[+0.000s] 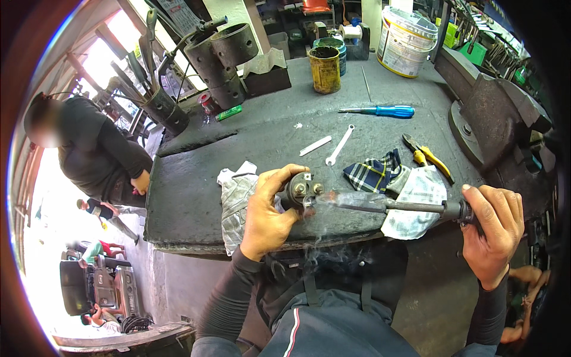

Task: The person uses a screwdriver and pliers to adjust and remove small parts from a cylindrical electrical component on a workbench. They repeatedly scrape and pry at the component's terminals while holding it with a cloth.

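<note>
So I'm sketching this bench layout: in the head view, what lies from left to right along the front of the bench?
Grey rag → left hand → small dark cylindrical part it holds → soldering iron → white cloth → right hand on the iron's handle.

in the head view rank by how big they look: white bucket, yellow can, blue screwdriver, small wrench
1. white bucket
2. yellow can
3. and 4. blue screwdriver and small wrench: similar length, too close to rank.
</note>
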`<state>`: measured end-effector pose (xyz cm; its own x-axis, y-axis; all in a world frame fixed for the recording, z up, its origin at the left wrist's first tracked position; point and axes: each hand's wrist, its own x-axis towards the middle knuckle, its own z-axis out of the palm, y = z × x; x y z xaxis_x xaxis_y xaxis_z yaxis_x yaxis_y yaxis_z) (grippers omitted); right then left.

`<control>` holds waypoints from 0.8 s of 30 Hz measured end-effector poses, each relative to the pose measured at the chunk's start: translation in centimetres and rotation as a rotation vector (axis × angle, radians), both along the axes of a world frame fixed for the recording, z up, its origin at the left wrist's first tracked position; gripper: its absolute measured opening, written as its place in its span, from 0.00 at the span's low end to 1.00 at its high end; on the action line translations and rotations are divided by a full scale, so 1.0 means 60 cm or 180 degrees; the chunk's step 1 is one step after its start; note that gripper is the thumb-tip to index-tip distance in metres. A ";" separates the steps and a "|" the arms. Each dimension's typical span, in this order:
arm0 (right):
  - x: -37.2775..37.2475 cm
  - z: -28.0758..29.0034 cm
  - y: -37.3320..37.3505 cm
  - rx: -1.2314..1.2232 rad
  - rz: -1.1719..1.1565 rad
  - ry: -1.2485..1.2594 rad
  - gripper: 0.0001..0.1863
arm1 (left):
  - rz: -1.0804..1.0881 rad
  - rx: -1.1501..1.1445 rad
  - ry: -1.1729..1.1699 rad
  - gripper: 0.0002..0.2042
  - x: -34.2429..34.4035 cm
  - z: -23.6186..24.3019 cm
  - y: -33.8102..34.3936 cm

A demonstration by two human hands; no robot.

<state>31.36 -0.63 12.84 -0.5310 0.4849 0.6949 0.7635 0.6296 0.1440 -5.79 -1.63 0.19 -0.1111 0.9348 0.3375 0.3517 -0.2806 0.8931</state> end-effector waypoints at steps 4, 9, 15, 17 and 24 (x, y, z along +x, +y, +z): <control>0.001 -0.005 0.000 -0.0114 -0.0072 -0.0044 0.27 | -0.0116 -0.0282 -0.0491 0.37 0.014 -0.009 -0.003; 0.028 -0.022 -0.001 -0.0323 -0.0278 0.0128 0.27 | -0.0125 -0.0575 -0.0607 0.36 0.023 0.009 -0.001; 0.022 -0.085 0.019 -0.2054 -0.0399 0.1883 0.21 | 0.0158 -0.0765 -0.0315 0.35 0.024 0.002 0.006; -0.012 -0.069 0.037 -0.3454 -0.0233 0.2958 0.18 | 0.0280 -0.0778 -0.0376 0.35 0.032 -0.004 0.005; -0.330 0.046 0.205 -0.4993 0.2399 0.3803 0.11 | 0.0681 -0.0485 0.0479 0.35 0.041 0.000 -0.001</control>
<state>11.53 11.67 15.59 -0.5701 0.8169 0.0872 -0.3361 -0.1350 -0.9321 -3.34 -1.66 0.19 -0.2703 0.9367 0.2226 0.5199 -0.0526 0.8526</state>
